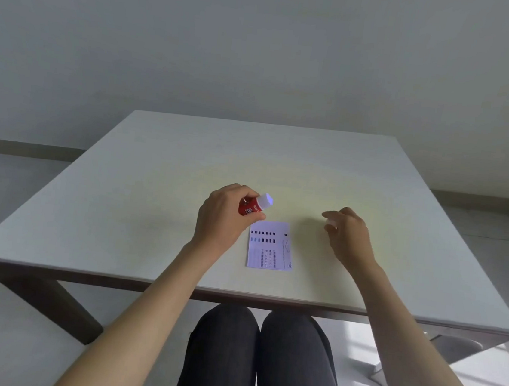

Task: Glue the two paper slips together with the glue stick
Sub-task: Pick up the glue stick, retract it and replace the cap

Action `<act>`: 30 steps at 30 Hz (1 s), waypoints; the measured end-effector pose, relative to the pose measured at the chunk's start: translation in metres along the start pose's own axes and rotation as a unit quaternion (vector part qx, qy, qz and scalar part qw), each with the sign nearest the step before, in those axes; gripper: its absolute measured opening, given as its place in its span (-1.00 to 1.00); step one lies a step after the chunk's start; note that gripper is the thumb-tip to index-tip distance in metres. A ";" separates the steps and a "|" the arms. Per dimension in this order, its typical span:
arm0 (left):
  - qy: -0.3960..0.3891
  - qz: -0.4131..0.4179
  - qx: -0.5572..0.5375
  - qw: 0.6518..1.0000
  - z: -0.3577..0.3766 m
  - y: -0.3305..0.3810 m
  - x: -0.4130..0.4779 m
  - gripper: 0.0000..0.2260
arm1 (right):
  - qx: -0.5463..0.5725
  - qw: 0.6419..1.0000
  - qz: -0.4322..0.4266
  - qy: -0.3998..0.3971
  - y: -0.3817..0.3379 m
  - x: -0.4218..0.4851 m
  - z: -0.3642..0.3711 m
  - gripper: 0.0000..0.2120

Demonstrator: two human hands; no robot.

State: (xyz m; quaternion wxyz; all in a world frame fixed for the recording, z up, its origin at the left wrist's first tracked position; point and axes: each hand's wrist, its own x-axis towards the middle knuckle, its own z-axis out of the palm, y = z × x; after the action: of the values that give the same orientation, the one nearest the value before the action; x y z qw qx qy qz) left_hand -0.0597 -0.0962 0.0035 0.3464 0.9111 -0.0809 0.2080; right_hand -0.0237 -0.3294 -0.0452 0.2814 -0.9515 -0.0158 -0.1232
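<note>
A red glue stick point(254, 206) with a white cap pointing up and to the right is held in my left hand point(224, 218), just above the table. Right below it lies a white printed paper slip point(269, 245) flat on the table; only one slip outline shows, so I cannot tell whether a second lies under it. My right hand point(348, 234) hovers to the right of the paper, fingers loosely curled and apart, with nothing clearly in it.
The pale square table point(154, 182) stretches far beyond the hands; its near edge runs just above my knees point(261, 350). A plain wall stands behind, floor on both sides.
</note>
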 end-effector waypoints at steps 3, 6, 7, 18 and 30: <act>0.000 0.004 0.013 1.000 0.003 0.004 -0.001 -0.81 | 0.363 0.931 0.045 0.002 -0.030 -0.012 -0.008 -0.79; -0.003 0.011 0.026 1.000 0.006 0.007 -0.002 -0.79 | 0.477 0.878 0.015 -0.015 -0.057 -0.024 -0.011 -0.81; -0.003 0.016 0.032 0.999 0.006 0.008 -0.002 -0.79 | 0.479 0.877 0.008 -0.017 -0.064 -0.027 -0.011 -0.81; -0.003 0.083 0.105 0.991 0.007 0.011 -0.011 -0.77 | 0.216 0.970 -0.107 -0.014 -0.085 -0.029 -0.011 -0.87; -0.030 0.067 0.093 0.993 0.010 0.009 -0.014 -0.77 | -0.020 0.999 -0.047 0.014 -0.090 -0.031 -0.006 -0.48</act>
State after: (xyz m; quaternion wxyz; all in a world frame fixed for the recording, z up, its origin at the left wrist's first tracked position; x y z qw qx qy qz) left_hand -0.0716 -0.1099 -0.0039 0.2425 0.9377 -0.1325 0.2105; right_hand -0.0642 -0.2560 -0.0001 0.2561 -0.9534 -0.0539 -0.1499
